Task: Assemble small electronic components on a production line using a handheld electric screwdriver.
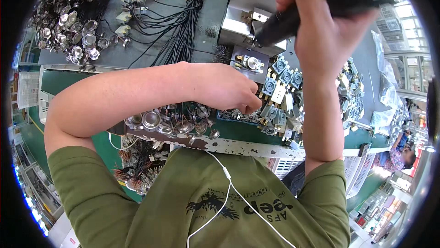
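My right hand [316, 37] is wrapped round a black power screwdriver [280, 24], whose nose slants down toward a metal fixture [234, 7]. Below the fixture, a small assembly with a round metal cap [251, 63] sits on a plate, beside my left hand. My left hand [229, 87] has its fingers curled together over a blue-edged tray of small metal pieces [238, 116]; whatever they may pinch is hidden. Just right of those fingers lies a pile of grey plastic parts with round centres [280, 81].
Black wires [183, 30] with copper-coloured ends lie bundled on the grey bench. A heap of metal cups [78, 32] fills the far left. More cups [151, 120] lie below my left forearm, near the bench's chipped edge [238, 148]. Clear plastic bags [387, 87] rest at the right.
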Demonstrator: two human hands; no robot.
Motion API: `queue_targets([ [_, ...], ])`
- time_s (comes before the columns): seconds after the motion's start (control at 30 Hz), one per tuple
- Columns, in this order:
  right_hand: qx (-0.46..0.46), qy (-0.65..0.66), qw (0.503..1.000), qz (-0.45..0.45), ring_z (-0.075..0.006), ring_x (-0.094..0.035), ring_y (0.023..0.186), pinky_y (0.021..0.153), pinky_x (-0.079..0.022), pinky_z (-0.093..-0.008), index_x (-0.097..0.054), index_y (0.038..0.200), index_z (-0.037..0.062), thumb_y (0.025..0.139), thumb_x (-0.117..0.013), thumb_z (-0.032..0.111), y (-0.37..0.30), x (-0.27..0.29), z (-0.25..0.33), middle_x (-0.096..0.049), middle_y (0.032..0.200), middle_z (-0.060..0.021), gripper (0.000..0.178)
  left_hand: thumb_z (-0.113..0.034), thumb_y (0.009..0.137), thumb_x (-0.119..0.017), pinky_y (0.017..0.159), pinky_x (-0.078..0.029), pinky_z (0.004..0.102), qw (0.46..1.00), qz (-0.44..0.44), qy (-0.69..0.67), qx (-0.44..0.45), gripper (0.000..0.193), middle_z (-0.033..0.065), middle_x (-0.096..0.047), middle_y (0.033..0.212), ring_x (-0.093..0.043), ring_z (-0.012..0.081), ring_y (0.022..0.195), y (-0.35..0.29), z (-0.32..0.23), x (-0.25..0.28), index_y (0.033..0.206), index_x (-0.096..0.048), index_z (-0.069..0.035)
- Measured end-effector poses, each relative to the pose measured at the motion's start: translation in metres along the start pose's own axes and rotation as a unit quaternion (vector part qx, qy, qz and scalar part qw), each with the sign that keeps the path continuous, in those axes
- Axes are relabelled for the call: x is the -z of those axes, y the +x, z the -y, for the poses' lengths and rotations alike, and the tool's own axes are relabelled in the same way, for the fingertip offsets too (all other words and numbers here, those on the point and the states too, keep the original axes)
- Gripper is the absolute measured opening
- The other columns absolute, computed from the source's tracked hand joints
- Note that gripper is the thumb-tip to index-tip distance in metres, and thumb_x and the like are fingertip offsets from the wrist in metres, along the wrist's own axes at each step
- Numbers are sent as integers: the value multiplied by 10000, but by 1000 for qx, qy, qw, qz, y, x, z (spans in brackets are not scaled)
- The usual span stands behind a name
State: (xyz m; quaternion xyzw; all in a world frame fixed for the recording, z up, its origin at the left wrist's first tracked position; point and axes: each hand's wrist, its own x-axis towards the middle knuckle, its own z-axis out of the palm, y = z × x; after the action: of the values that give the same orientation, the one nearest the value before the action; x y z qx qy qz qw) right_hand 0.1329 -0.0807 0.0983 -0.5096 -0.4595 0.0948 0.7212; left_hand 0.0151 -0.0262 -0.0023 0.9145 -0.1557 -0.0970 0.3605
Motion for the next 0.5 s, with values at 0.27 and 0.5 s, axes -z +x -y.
queue_targets([
  [0.27,16,-76,997,-6,-152,-644,560,493,-510,-265,-653,1086,-74,952,-718,127,-12,39,4,-683,778,-113,250,-158,897,-615,777,-548,480,999,-13,-5,48,152,152,-701,873,-695,365,880,-5,-8,13,1010,-680,-81],
  [0.5,65,-68,993,65,-156,-684,640,531,-533,-267,-631,1120,-78,934,-730,68,-11,69,-8,-701,847,-112,256,-119,896,-675,687,-545,444,951,-276,127,59,119,114,-727,866,-700,332,820,-22,7,31,1003,-684,-67],
])
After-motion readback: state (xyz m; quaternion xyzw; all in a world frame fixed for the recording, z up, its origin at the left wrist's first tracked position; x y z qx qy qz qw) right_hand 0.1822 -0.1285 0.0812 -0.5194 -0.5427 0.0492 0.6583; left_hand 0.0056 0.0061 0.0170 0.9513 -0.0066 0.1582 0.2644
